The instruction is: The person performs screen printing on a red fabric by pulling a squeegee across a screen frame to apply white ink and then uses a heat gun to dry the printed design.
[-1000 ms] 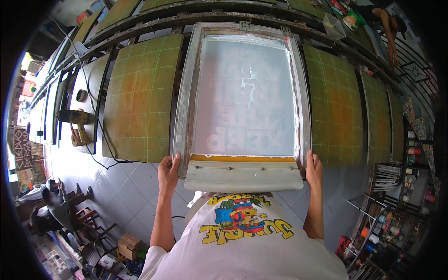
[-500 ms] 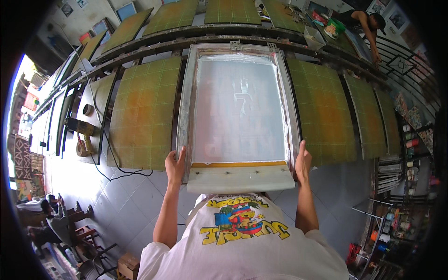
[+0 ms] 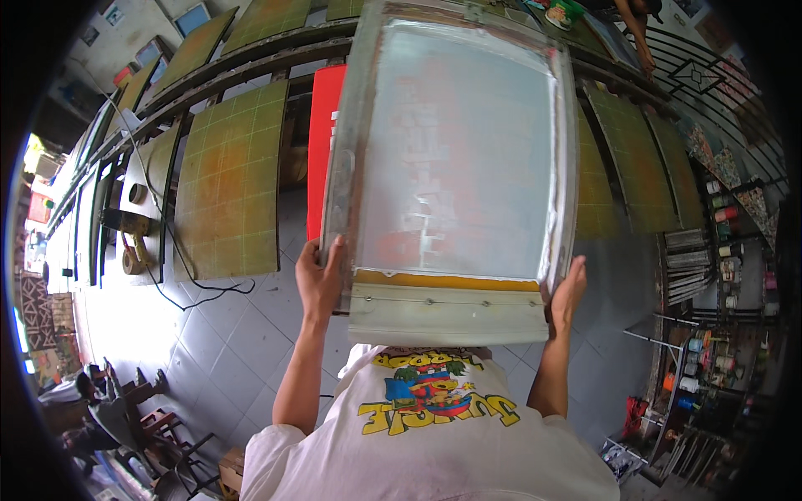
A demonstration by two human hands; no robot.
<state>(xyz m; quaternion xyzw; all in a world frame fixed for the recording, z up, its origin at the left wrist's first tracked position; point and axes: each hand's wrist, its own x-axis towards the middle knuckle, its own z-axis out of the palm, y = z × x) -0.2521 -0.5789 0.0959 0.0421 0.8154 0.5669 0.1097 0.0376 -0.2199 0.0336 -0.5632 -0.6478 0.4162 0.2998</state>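
My left hand [image 3: 317, 280] is wrapped round the left rail of the big grey-meshed aluminium printing screen [image 3: 459, 150], lifted clear off a red shirt panel [image 3: 324, 142], probably printed. Right hand [image 3: 566, 292] clamps the other rail; setting down remains.

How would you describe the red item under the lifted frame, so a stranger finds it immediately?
Follow the long row of yellow-green gridded boards. One board beside the raised screen frame carries a red cloth, the only plain red surface among them.

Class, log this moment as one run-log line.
left hand: grips screen frame left edge | right hand: grips right edge | frame: tilted | red panel: beneath
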